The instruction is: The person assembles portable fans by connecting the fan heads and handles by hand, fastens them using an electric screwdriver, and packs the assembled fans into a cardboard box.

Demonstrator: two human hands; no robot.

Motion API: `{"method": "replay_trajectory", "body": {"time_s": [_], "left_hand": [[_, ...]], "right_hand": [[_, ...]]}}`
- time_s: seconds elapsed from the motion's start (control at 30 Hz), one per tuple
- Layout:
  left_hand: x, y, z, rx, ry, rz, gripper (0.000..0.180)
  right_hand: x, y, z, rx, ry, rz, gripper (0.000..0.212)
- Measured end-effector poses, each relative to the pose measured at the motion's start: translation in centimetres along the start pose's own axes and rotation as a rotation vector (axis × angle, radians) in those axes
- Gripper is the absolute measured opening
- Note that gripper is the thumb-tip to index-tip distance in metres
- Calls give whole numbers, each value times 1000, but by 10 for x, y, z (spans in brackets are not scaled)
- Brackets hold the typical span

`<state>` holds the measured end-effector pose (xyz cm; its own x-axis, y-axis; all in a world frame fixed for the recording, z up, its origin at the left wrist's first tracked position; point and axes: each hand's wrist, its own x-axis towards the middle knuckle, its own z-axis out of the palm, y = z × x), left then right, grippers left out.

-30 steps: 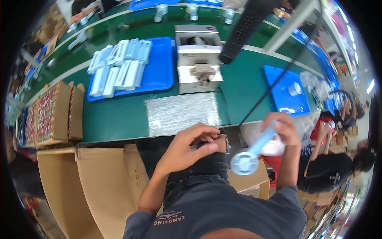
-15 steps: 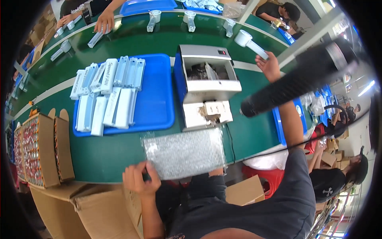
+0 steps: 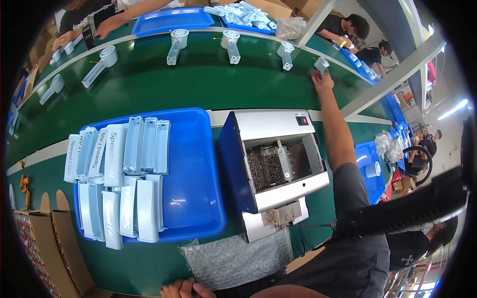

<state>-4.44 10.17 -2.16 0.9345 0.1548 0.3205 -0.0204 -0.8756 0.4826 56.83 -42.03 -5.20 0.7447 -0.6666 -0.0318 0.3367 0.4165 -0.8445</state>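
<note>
At the far right, my right hand (image 3: 323, 82) reaches over the green belt, with its fingers around the handle of a pale blue fan housing (image 3: 322, 64) that has a round head. The fingers hide much of that handle. At the lower edge my left hand (image 3: 186, 289) is curled closed beside a bubble wrap sheet (image 3: 238, 260); whatever it may hold is hidden. Between the arms stands a metal screw feeder (image 3: 278, 144) with many loose screws in its open top. To its left, a blue tray (image 3: 194, 198) carries two rows of pale blue handle shells (image 3: 114, 154).
A black electric screwdriver (image 3: 392, 211) slants in at the right, close to my arm. Several fan housings (image 3: 231, 47) lie along the belt. Cardboard dividers (image 3: 64, 243) stand at left. Another blue tray (image 3: 365, 154) sits beyond my right elbow. Co-workers sit across the belt.
The view has shifted toward the belt. My right arm has stretched farther out, and the fan housing looks lower and farther away. My left hand now shows only at the lower edge.
</note>
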Motion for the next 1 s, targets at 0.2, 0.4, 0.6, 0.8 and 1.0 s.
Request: {"method": "replay_trajectory", "body": {"time_s": [0.2, 0.4, 0.6, 0.8, 1.0], "left_hand": [[14, -21, 46, -140, 344, 136, 2], [49, 6, 11, -546, 295, -162, 9], [173, 32, 7, -2, 354, 163, 19], [243, -33, 56, 558, 148, 161, 26], [223, -18, 27, -140, 265, 270, 19]], "right_hand": [[41, -101, -59, 14, -167, 74, 40], [-184, -86, -25, -659, -590, -96, 22], [-325, -191, -43, -947, -951, -357, 19], [-382, -266, -126, -1152, -954, -776, 14], [-331, -321, -263, -1133, -277, -788, 18]]}}
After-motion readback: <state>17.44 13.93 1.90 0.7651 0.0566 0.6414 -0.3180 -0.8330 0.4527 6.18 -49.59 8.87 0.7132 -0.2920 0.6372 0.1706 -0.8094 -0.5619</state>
